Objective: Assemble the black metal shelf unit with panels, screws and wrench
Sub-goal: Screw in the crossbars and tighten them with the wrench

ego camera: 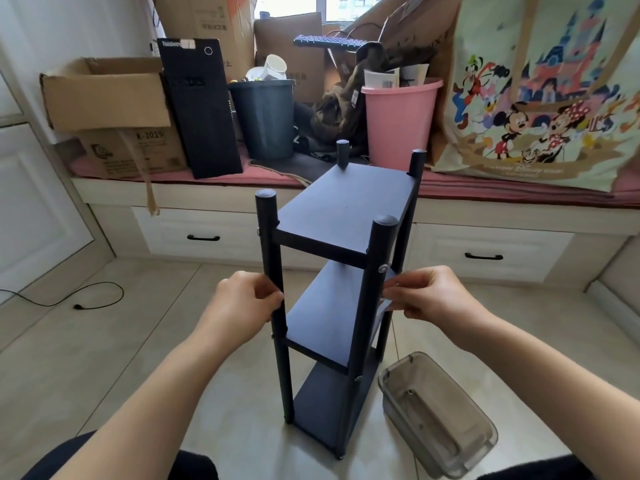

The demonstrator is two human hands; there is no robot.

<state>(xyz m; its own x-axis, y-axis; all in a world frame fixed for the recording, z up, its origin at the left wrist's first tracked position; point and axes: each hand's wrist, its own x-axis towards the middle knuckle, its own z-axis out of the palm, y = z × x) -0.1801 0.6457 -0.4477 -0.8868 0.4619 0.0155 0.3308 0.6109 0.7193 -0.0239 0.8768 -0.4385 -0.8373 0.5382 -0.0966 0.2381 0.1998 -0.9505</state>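
The tall black metal three-tier shelf unit (332, 285) stands upright on the tiled floor (104, 341), left hand (247, 299) pinching the near-left post, right hand (427, 292) pinching something pale (unclear what) beside the near-right post, apparently steadying it.

clutter along the window bench

a clear plastic tray (437, 415) lies tilted on the tiled floor (104, 341). a black cable (83, 299) trails at the left. on the red-cushioned bench (519, 192) stand an open cardboard box (107, 98), a black computer tower (201, 109), a dark grey bin (265, 119) (a white cup pokes out of it) and a pink bin (398, 123) holding papers. a cartoon-print tote bag (540, 91) leans at the right. a keyboard (329, 41) rests on boxes behind. white drawers (204, 233) sit below.
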